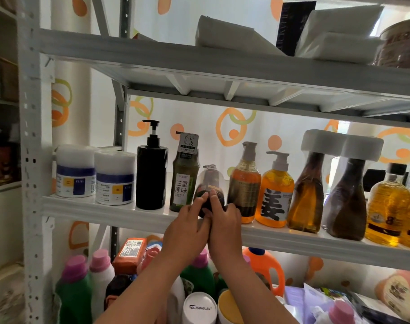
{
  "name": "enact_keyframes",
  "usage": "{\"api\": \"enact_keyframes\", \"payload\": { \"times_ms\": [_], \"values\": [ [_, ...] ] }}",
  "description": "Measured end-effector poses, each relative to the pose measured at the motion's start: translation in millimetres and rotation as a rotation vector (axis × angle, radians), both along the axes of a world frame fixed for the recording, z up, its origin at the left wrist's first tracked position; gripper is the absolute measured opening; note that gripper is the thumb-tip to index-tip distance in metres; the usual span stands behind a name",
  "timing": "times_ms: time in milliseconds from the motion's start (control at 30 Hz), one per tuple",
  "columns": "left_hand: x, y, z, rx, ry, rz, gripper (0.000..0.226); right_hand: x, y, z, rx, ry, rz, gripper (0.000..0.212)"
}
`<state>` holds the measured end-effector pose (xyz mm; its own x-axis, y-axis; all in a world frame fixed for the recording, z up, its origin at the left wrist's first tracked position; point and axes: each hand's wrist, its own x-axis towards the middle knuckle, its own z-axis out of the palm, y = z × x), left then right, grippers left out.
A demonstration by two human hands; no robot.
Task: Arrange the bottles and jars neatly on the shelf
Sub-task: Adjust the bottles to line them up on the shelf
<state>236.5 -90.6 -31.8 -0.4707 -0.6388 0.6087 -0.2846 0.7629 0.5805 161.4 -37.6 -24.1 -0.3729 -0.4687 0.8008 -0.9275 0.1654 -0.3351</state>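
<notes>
- white metal shelving against a wall papered with orange and green rings; the middle shelf [105, 212] was where it was all happening
- nearest the camera, the bottom shelf was crammed: green detergent bottle [74, 291] with a pink cap, a white lid [199, 307], an orange jug [268, 265]
- above that, left hand [187, 228] and right hand [225, 226] were side by side and touching, both clasped round the lower part of a small dark bottle [209, 180], fingertips up on its front
- that bottle was at the front of the middle shelf, in the gap between the green shampoo bottle [184, 183] and the amber pump bottle [244, 183]; it was blurry, so couldn't tell if it sat flat
- my read: the step in hand was slotting it into the row. next move probably called for a straight push back, since the gap looked tight, then letting go
- further along, the white jars [115, 178], black pump bottle [151, 176] and orange pump bottle [276, 197] stood lined up
</notes>
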Motion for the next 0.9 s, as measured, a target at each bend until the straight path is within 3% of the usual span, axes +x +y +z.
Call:
{"api": "enact_keyframes", "payload": {
  "times_ms": [300, 500, 700, 900],
  "values": [
    [1, -4, -9, -0.034, 0.026, -0.038, 0.046, 4, 5, -5, -0.048, 0.051, 0.019, 0.049],
    [5, 0, -22, -0.015, 0.019, -0.090, 0.046, 0, 9, -22, -0.040, 0.102, -0.004, 0.066],
    [13, 9, -28, -0.093, -0.113, -0.112, 0.073, -1, 12, -38, 0.011, 0.165, -0.074, 0.061],
    [5, 10, -22, 0.153, 0.078, -0.151, 0.054, -1, 9, -27, -0.104, 0.009, 0.038, 0.055]
  ]
}}
